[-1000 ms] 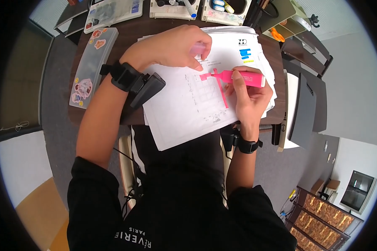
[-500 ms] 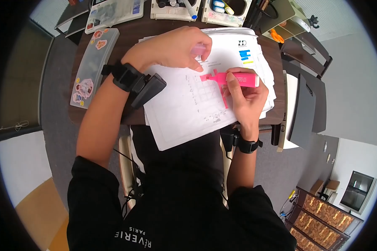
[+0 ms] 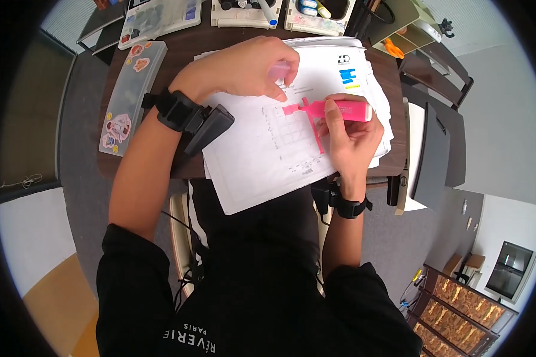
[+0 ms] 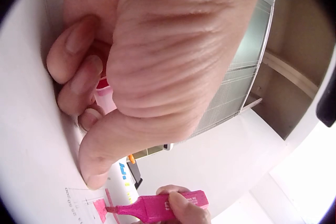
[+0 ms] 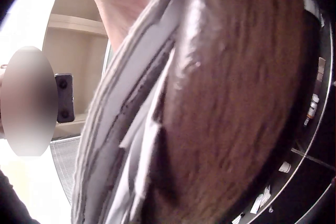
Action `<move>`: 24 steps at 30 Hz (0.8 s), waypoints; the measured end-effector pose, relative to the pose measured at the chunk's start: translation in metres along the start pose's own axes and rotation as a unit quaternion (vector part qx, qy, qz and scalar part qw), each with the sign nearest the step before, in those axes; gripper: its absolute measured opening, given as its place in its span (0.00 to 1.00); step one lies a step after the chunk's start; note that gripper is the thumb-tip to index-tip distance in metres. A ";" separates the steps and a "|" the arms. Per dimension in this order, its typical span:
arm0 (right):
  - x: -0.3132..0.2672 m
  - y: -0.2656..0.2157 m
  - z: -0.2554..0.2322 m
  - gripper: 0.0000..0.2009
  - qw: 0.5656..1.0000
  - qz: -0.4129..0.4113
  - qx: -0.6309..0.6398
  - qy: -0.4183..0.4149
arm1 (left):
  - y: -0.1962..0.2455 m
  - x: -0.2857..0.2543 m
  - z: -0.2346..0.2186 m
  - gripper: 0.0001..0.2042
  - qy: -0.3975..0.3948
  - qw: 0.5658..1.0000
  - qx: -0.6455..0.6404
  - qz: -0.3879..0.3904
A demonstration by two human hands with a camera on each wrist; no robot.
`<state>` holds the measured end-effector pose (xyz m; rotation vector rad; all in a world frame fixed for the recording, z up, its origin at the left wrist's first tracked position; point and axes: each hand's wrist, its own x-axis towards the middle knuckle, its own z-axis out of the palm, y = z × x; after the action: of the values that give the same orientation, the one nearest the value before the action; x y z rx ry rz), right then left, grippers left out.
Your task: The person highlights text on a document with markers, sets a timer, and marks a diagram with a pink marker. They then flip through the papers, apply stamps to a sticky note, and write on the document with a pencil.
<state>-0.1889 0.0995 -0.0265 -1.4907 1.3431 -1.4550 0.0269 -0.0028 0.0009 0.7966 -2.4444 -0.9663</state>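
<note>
A pink highlighter point(image 3: 346, 110) is pinched in my right hand point(image 3: 354, 140), its tip at the pink marks on the top sheet point(image 3: 244, 160). A pink block point(image 3: 290, 109) and a longer pink line point(image 3: 315, 134) lie over a faint printed grid. My left hand point(image 3: 253, 68) rests on the paper with its thumb tip just left of the block. Its curled fingers hold a translucent pink cap point(image 4: 105, 98), partly hidden by the palm. The right wrist view shows only a strip of my wrist above the paper stack's edge.
Under the sheet lies a thick paper stack point(image 3: 382, 113) with blue and yellow marks near the top right. A stickered clear case point(image 3: 134, 95) stands left. Behind are pen trays point(image 3: 317, 24) and a shelf with orange scissors handles point(image 3: 393, 49). The brown table edge point(image 5: 236, 103) curves below.
The highlighter and right hand shifted a little left along the pink block, then slightly back right. My left hand has kept its place on the paper with the cap.
</note>
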 end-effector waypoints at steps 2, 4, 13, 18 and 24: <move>-0.001 -0.003 -0.002 0.05 1.000 0.009 -0.009 -0.004 | 0.008 0.000 -0.004 0.14 -0.016 0.999 -0.006 -0.027; 0.000 -0.004 -0.002 0.05 1.000 0.014 -0.017 -0.007 | 0.006 0.001 -0.003 0.14 -0.031 0.998 -0.009 -0.053; -0.003 -0.004 -0.007 0.04 0.998 0.017 0.062 -0.020 | 0.007 0.001 -0.002 0.14 -0.014 1.000 -0.001 -0.019; -0.003 -0.006 -0.003 0.04 0.998 0.007 0.059 -0.031 | -0.006 0.002 0.006 0.14 0.038 0.997 -0.023 0.067; -0.003 -0.005 -0.004 0.05 0.999 0.011 0.027 -0.041 | 0.005 0.001 -0.004 0.14 -0.020 1.000 0.000 -0.021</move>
<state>-0.1912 0.1043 -0.0225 -1.4812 1.2582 -1.3906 0.0265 -0.0025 0.0068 0.8402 -2.4696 -1.0073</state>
